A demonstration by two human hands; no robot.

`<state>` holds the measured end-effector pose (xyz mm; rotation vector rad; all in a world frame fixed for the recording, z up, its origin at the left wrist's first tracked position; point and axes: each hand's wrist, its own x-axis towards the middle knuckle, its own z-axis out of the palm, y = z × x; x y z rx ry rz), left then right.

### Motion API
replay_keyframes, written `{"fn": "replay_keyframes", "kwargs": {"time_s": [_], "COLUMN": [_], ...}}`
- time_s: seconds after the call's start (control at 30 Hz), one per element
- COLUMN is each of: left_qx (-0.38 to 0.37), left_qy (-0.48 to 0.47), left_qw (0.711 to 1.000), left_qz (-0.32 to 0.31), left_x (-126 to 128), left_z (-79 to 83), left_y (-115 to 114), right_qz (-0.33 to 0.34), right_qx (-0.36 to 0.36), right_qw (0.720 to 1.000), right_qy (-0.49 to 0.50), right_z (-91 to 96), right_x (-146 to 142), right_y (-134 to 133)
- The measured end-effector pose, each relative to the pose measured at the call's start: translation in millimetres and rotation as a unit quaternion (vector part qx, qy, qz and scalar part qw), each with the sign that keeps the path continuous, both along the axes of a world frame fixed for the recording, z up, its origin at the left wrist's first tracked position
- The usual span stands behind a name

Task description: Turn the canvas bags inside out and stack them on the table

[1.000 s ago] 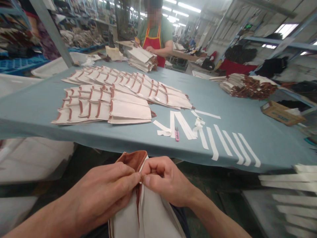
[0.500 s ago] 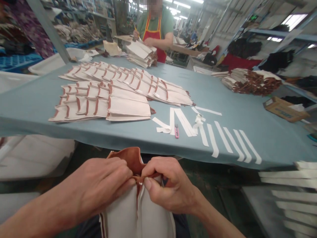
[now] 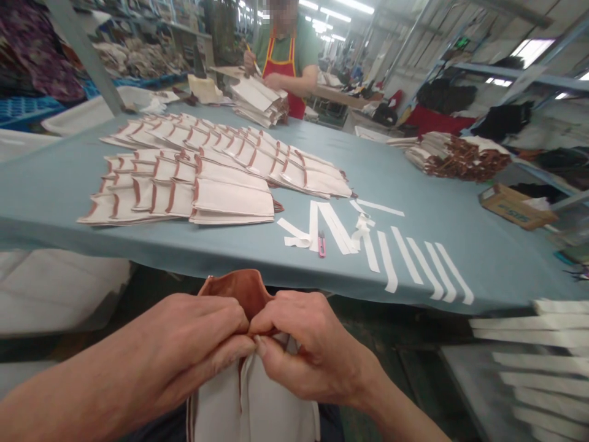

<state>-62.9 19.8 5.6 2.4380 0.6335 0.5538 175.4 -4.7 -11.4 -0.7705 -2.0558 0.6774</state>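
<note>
Below the table's front edge, my left hand (image 3: 184, 350) and my right hand (image 3: 304, 350) both pinch the top of a white fabric piece with a brown trim (image 3: 239, 288). The fingertips of the two hands meet at its middle seam. The white cloth (image 3: 257, 405) hangs down between my forearms over my lap. Both hands are closed on it.
On the blue table (image 3: 460, 239) lie overlapping rows of finished white-and-brown pieces (image 3: 207, 178), loose white strips (image 3: 405, 258) and a small pink cutter (image 3: 321, 244). A cardboard box (image 3: 515, 205) and another pile (image 3: 460, 156) sit at the right. A person in a red apron (image 3: 285, 55) works at the far end.
The brown trim has been pushed up and folded further above my fingers. My hands have closed tighter together and the view has shifted slightly left.
</note>
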Motion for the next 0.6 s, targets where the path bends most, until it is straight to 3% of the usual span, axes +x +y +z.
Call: {"fn": "replay_keyframes", "kwargs": {"time_s": [0.13,0.3,0.5,0.6], "left_qx": [0.011,0.085,0.039,0.015], "left_qy": [0.011,-0.024,-0.035,-0.034], "left_qw": [1.000,0.995,0.995,0.986], "left_qz": [0.013,0.038,0.088,0.164], "left_x": [2.2,3.3,-9.1,-15.2], "left_z": [-1.0,-10.2,-21.6,-25.8], "left_y": [-4.2,-12.2,-21.5,-26.2], "right_qz": [0.021,0.005,-0.036,-0.033], "right_qx": [-0.030,-0.058,-0.088,-0.134], "right_qw": [0.998,0.996,0.988,0.985], "right_qy": [-0.048,-0.070,-0.124,-0.106], "right_z": [6.5,12.2,7.1,2.6], "right_x": [10.0,17.7,34.8,42.2], "right_y": [0.0,4.5,15.9,16.4]}}
